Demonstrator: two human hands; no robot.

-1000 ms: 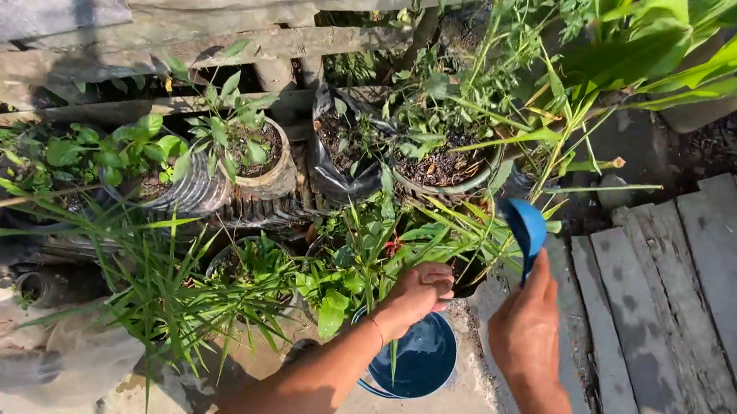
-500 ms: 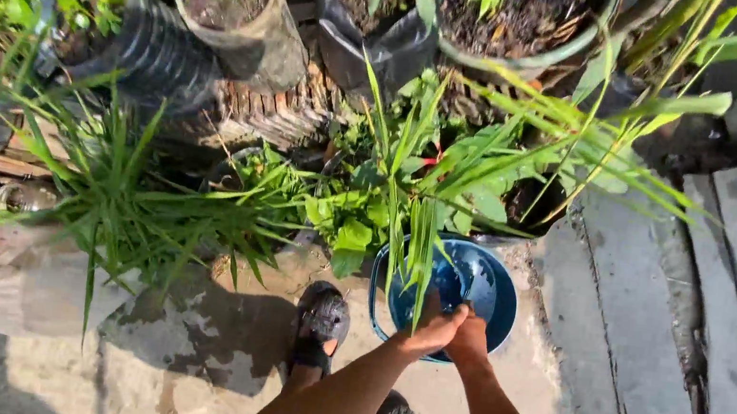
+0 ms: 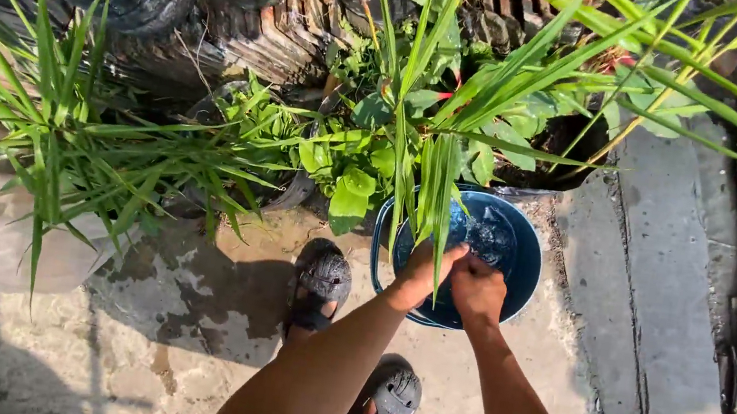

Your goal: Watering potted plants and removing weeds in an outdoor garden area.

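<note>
As both arms reach down:
Left hand: curled on the blue bucket's near rim, grip unclear.
Right hand: fisted above the water.

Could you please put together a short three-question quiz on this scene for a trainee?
1. True or false: both hands are above the blue bucket.
2. What is inside the bucket?
A. dry soil
B. water
C. gravel
3. What footwear shows on the concrete ground below the arms?

Key:
1. True: the left hand and the right hand are close together over the bucket's opening; whether they touch each other cannot be told.
2. B: rippled water shows inside it.
3. Dark sandals, one on each foot, beside the bucket.
</note>
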